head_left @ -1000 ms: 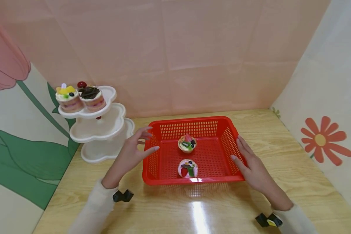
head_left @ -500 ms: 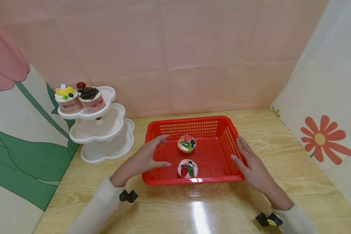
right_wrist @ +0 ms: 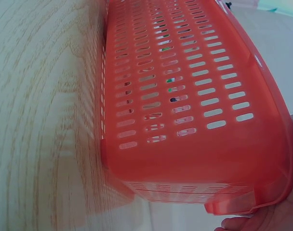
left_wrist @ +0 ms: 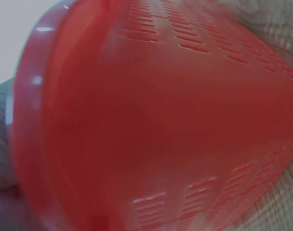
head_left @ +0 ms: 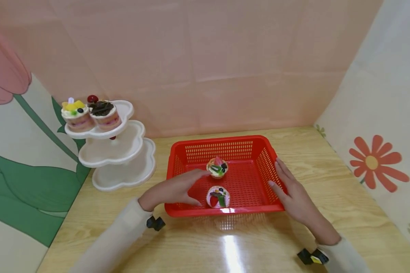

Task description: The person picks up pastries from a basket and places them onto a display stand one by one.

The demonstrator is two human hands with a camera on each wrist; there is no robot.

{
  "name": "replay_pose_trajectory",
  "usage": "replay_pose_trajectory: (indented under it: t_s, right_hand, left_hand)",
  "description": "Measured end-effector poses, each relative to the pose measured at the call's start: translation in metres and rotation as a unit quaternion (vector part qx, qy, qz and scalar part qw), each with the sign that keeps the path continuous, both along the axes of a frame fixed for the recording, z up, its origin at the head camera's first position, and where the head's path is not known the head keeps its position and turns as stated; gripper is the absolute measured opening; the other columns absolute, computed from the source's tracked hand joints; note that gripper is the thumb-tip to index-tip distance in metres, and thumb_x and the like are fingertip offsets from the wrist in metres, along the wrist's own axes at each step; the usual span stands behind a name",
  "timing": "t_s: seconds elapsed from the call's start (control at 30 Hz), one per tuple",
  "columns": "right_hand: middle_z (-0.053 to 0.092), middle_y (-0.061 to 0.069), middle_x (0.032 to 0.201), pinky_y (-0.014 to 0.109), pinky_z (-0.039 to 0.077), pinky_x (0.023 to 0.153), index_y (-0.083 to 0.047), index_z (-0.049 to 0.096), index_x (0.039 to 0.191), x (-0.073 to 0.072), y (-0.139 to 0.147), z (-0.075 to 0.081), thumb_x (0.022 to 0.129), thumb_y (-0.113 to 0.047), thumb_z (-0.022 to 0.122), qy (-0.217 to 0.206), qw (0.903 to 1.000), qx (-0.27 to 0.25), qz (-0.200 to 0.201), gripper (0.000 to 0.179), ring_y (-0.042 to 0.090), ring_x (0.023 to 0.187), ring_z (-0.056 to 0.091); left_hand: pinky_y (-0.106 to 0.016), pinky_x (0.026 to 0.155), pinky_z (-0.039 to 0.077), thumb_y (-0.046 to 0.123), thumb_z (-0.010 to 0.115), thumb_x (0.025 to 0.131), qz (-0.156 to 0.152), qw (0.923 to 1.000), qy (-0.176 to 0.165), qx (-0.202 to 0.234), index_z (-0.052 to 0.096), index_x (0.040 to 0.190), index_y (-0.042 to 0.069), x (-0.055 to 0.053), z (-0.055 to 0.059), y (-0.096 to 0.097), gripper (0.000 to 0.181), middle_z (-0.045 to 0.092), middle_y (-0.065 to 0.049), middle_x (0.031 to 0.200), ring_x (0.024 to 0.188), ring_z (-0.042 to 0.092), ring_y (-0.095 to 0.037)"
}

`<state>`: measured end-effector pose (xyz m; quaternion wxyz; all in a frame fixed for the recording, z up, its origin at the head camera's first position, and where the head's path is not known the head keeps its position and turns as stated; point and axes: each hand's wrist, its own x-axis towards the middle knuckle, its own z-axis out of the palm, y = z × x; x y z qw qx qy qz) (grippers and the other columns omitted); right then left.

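A red plastic basket stands on the wooden table with two small fruit-topped pastries in it. The farther one, a fruit tart, has cream and a strawberry piece on top. Closer to the front wall sits a pink-creamed tart. My left hand reaches in over the basket's left side, thumb apart from the fingers, fingertips right by the two tarts. My right hand rests on the basket's right rim, thumb inside and fingers along the outside. In the right wrist view, part of that hand shows at the basket's corner.
Left of the basket stands a white three-tier stand. On its top tier are a yellow fruit-topped cake cup and a chocolate-topped cake cup. A pink backdrop hangs behind the table.
My left hand has moved rightward from the basket's left rim to over its inside, close to the tarts. The right hand has stayed on the right rim.
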<state>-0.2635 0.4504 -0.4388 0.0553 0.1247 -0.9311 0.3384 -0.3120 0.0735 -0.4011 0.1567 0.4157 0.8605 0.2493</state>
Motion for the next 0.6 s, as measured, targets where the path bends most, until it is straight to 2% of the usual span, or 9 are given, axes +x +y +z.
replay_pose_trajectory:
  t_s: [0.17,0.27,0.4,0.6]
  right_hand:
    - [0.01,0.012,0.17,0.071,0.039,0.099,-0.01,0.015,0.162,-0.001,0.0,0.0,0.105,-0.032,0.055,0.002,1.0,0.003,0.001,0.073,0.046,0.15,0.021]
    - [0.01,0.012,0.17,0.071,0.038,0.101,-0.01,0.015,0.162,0.0,0.0,0.002,0.106,-0.035,0.053,0.0,1.0,0.003,0.002,0.073,0.046,0.15,0.021]
    - [0.01,0.012,0.17,0.071,0.037,0.101,-0.01,0.015,0.163,0.001,0.0,0.004,0.106,-0.037,0.052,-0.003,1.0,0.0,0.004,0.073,0.046,0.15,0.02]
    - [0.01,0.01,0.17,0.071,0.037,0.102,-0.01,0.017,0.162,0.0,0.0,0.003,0.105,-0.034,0.055,0.001,1.0,0.0,0.002,0.073,0.046,0.15,0.022]
  left_hand:
    - [-0.038,0.115,0.038,0.023,0.085,0.084,-0.039,0.999,-0.021,-0.006,0.03,0.158,0.014,-0.006,0.0,0.007,0.092,0.037,-0.005,0.16,0.145,0.037,-0.022]
    - [-0.037,0.117,0.035,0.021,0.086,0.083,-0.054,0.998,-0.03,-0.004,0.029,0.158,0.013,-0.011,-0.002,0.011,0.095,0.035,-0.006,0.162,0.147,0.033,-0.02]
    - [-0.034,0.118,0.032,0.022,0.086,0.083,-0.069,0.9971,-0.028,-0.016,0.027,0.159,0.01,-0.015,-0.007,0.017,0.098,0.033,-0.008,0.162,0.148,0.032,-0.02]
    - [-0.033,0.118,0.033,0.022,0.087,0.082,-0.081,0.9961,-0.02,-0.03,0.03,0.157,0.007,-0.019,-0.014,0.023,0.095,0.038,-0.009,0.16,0.147,0.036,-0.021]
